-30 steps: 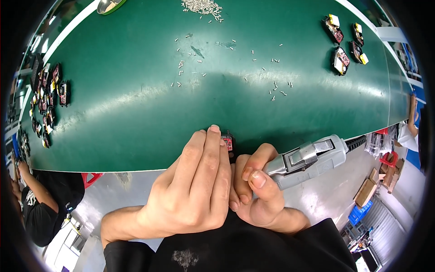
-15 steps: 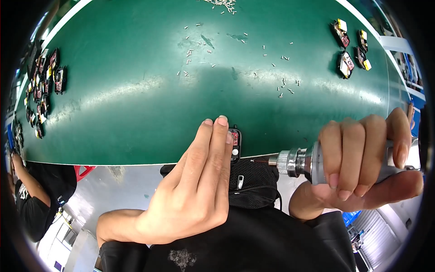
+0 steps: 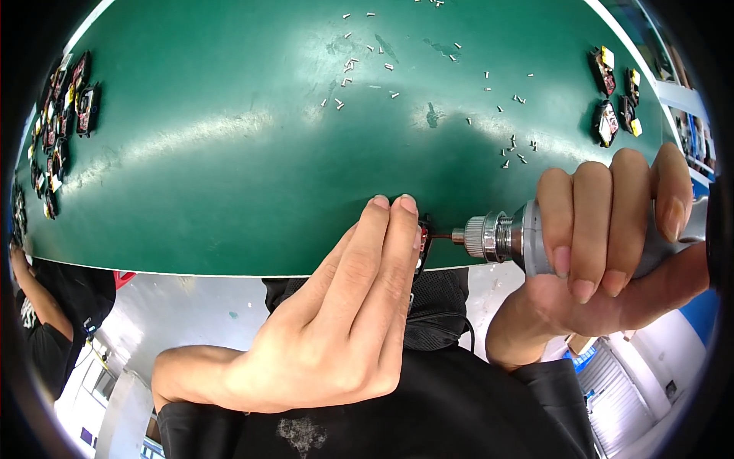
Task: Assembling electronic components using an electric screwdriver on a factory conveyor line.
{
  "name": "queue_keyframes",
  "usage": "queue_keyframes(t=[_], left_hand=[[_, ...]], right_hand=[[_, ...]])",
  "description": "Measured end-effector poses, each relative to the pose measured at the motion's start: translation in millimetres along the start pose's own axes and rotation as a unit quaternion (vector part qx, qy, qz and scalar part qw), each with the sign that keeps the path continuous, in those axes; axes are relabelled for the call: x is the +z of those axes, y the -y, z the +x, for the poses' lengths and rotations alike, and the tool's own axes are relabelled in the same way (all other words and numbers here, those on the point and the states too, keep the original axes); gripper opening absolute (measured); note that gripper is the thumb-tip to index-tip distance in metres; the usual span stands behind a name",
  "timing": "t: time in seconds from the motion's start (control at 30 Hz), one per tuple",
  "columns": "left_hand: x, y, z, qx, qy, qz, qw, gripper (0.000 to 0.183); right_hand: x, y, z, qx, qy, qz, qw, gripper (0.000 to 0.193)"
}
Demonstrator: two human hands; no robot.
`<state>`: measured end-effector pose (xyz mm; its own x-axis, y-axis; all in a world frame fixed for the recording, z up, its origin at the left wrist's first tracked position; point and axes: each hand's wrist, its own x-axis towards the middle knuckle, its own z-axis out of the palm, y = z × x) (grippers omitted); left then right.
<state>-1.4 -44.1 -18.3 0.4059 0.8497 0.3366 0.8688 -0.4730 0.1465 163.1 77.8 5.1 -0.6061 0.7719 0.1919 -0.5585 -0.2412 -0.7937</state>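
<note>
Near the table's front edge, my left hand (image 3: 336, 314) presses its extended fingers together on a small black-cased device (image 3: 423, 243) with a red circuit board. The fingers cover most of it. My right hand (image 3: 604, 229) is wrapped round a grey electric screwdriver (image 3: 523, 233) with a knurled metal collar. Its thin bit points left and reaches the device's right side; whether the tip sits in a screw cannot be made out.
Loose silver screws (image 3: 388, 66) lie scattered over the green table (image 3: 229, 191). Many similar devices (image 3: 87, 109) are grouped at the far left, several more (image 3: 606, 122) at the far right. A person in black (image 3: 57, 306) is beyond the table's left front edge.
The screwdriver has risen in the picture and its bit has come to the device's right side. My left hand and the device have shifted slightly right, and the view has tilted a little.
</note>
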Motion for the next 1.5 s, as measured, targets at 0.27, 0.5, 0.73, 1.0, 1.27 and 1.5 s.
queue_keyframes(t=[0.27,0.5,0.73,1.0,1.27,1.5], left_hand=[[-0.1,5.5,-2.2,0.023,-0.015,-0.029,0.999,0.030],[-6.7,11.1,-2.7,0.042,0.017,-0.083,0.996,0.045],[-22.4,17.2,1.7,0.048,0.044,-0.072,0.995,0.042],[-49.1,70.6,-48.1,-0.207,-0.062,-0.041,0.975,0.051],[-122.3,227.6,-130.7,-0.435,-0.210,0.214,0.849,0.020],[-119.6,337.3,-200.0,-0.442,-0.131,0.283,0.841,0.021]], right_hand=[[8.8,-4.6,0.2,0.001,0.041,-0.033,0.999,0.033],[11.7,-5.3,7.5,-0.004,0.117,-0.074,0.990,0.031],[17.0,-1.6,21.6,0.012,0.143,-0.014,0.990,0.026],[-11.1,15.7,-0.9,-0.120,0.104,0.129,0.979,0.023],[-20.6,6.7,-15.1,-0.090,0.052,0.126,0.987,0.025],[-22.2,2.5,-23.8,-0.071,0.006,0.169,0.983,0.022]])
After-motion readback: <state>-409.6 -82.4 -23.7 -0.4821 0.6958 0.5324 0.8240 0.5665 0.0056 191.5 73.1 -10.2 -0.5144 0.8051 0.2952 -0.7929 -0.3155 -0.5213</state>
